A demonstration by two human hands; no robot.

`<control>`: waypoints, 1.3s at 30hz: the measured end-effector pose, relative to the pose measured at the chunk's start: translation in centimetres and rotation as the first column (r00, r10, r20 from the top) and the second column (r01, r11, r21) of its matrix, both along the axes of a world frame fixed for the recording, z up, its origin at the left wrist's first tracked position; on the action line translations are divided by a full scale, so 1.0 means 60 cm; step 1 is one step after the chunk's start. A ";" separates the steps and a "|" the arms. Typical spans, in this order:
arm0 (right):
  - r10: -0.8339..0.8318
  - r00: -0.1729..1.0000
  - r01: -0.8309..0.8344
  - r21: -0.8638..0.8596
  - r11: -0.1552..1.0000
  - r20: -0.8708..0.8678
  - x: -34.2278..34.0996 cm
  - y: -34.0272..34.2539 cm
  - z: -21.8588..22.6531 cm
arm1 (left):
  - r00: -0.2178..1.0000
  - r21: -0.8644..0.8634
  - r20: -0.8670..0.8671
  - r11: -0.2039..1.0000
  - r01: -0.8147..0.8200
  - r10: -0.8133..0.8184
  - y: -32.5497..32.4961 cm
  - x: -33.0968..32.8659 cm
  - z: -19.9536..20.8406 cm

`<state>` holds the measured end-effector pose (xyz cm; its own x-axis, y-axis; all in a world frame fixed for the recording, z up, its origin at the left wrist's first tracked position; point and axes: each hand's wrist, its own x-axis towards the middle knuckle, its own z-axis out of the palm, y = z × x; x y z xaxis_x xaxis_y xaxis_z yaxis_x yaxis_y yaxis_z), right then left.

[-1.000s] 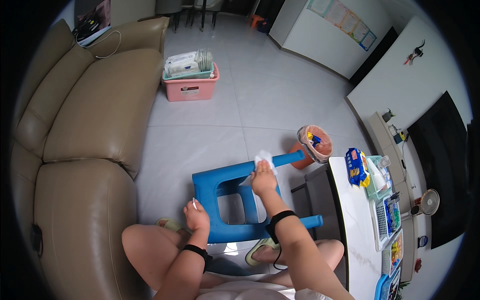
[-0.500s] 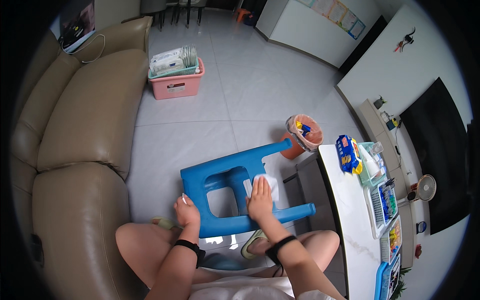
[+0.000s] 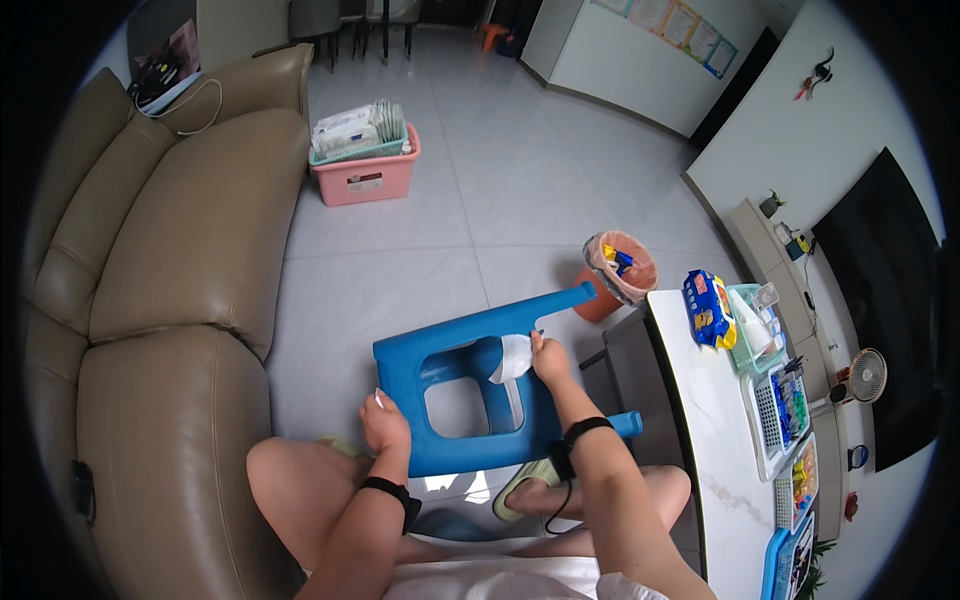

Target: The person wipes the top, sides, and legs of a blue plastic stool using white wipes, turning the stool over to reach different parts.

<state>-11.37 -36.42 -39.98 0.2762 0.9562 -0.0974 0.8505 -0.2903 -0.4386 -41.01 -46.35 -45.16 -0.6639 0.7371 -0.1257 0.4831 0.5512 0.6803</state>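
Observation:
A blue plastic stool (image 3: 400, 400), tipped on its side, lies in front of my knees with its legs pointing right. My left hand (image 3: 386, 424) is closed on the stool's near left edge; a small white bit shows at its fingertips, too small to name. A white wipe (image 3: 513, 358) hangs over the inner rim of the stool's opening, pinched by my right hand (image 3: 549, 357). Those right fingers are bent around the wipe and the stool side, partly hidden.
To the right stands a white-topped table (image 3: 690, 400) with a blue wipes pack (image 3: 709, 309) and several baskets. A lined orange bin (image 3: 600, 300) is beyond the stool. A brown sofa (image 3: 180, 230) runs along the left; a pink box (image 3: 366, 181) stands on the floor.
My right hand has gone from lying flat on the wipe to pinching it, farther from me and slightly right. The left hand stays on the stool edge. The whole view has shifted slightly.

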 end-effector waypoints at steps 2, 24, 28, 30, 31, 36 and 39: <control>0.074 0.997 -0.075 -0.040 0.996 -0.015 0.002 -0.056 0.002 | 1.000 0.014 -0.002 1.000 -0.022 0.022 0.000 -0.017 -0.009; 0.097 0.705 -0.037 -0.100 0.994 0.703 -0.162 0.023 -0.017 | 0.999 0.043 -0.019 0.999 -0.033 0.033 0.000 -0.005 -0.003; 0.005 0.752 0.080 -0.099 0.992 0.659 -0.170 0.070 -0.005 | 1.000 0.041 0.001 0.999 -0.028 0.028 -0.002 0.004 -0.001; 0.010 0.756 0.044 -0.067 0.997 0.654 -0.160 0.050 -0.012 | 0.999 0.010 0.015 0.999 -0.041 0.041 -0.003 0.008 -0.001; 0.008 0.761 0.014 -0.030 0.999 0.648 -0.148 0.033 -0.016 | 0.999 0.004 0.020 0.999 -0.035 0.035 0.001 0.010 -0.002; 0.115 0.774 -0.021 -0.155 0.988 0.623 -0.132 -0.146 0.001 | 0.998 0.003 0.044 0.999 -0.046 0.046 0.000 -0.008 0.002; 0.307 0.698 -0.165 -0.273 0.948 0.646 -0.093 -0.191 -0.002 | 0.999 0.012 0.033 1.000 -0.008 0.007 0.007 0.010 0.013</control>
